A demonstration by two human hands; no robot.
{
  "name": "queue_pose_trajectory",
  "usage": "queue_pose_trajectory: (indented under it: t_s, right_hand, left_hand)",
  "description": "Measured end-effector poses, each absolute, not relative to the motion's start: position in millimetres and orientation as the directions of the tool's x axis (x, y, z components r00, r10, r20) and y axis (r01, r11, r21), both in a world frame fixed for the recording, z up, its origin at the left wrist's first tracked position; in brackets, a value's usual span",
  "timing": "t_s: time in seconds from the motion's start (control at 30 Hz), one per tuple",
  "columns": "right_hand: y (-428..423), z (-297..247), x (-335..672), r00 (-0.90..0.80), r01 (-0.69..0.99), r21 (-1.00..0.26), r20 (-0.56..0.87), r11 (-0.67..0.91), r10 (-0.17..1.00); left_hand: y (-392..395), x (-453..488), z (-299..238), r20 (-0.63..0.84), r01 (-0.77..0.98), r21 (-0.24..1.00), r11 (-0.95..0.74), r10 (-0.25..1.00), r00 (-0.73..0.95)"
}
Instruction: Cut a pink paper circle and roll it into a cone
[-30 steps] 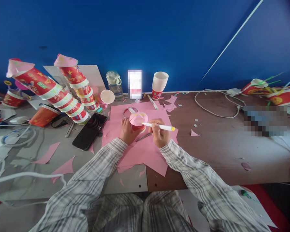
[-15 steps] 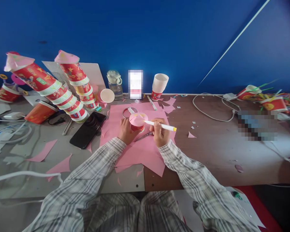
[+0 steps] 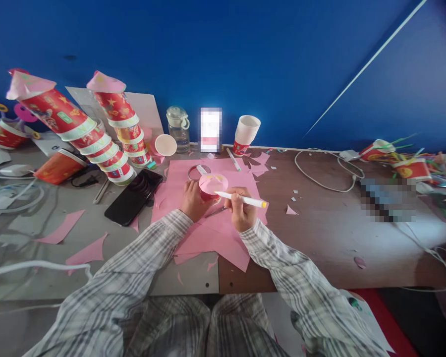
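A red paper cup (image 3: pixel 212 187) topped with a pink paper disc stands upside down on pink paper sheets (image 3: pixel 223 233) at the table's middle. My left hand (image 3: pixel 192 200) wraps round the cup's left side. My right hand (image 3: pixel 241 212) pinches a white marker with a yellow cap (image 3: pixel 241 199), its tip resting on the pink disc. Scissors (image 3: pixel 215 212) lie on the pink paper between my hands, partly hidden.
A black phone (image 3: pixel 133 197) lies left of the paper. Two leaning towers of red cups (image 3: pixel 96 144) stand at the back left. A stack of white cups (image 3: pixel 246 133), a water bottle (image 3: pixel 178 130), a tape ring (image 3: pixel 195 172) and a white cable (image 3: pixel 327 173) lie behind and right.
The view drifted slightly left and tilted. My right hand and the marker shifted a little toward me; the left hand stays on the cup.
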State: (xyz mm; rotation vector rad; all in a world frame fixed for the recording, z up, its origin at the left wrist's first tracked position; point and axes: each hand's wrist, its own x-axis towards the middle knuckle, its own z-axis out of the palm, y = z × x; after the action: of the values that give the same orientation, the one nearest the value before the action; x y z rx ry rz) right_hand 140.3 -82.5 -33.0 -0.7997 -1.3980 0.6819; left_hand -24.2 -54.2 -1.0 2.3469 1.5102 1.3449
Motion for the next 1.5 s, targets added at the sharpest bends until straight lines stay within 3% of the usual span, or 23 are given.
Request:
queue_pose_trajectory:
  t_s: [0.23,0.93,1.23,1.5]
  right_hand:
    - [-83.6,-39.3,140.3,0.059,0.123,-0.78,0.622,0.613,0.781]
    - [-77.7,-38.1,144.5,0.111,0.129,-0.794,0.607,0.594,0.787]
    - [-83.7,-41.5,141.2,0.031,0.102,-0.795,0.603,0.598,0.797]
    - [-77.9,-38.6,147.4,0.107,0.132,-0.809,0.587,0.573,0.803]
  left_hand:
    - [-54.8,-24.1,0.5,0.625,0.722,0.458,-0.519,0.765,0.154]
    - [-54.6,-23.0,-0.5,0.652,0.741,0.432,-0.515,0.745,0.139]
    - [-52.8,-24.6,-3.3,0.659,0.74,0.405,-0.536,0.733,0.17]
    - [-53.9,-23.2,-2.5,0.673,0.74,0.416,-0.528,0.726,0.139]
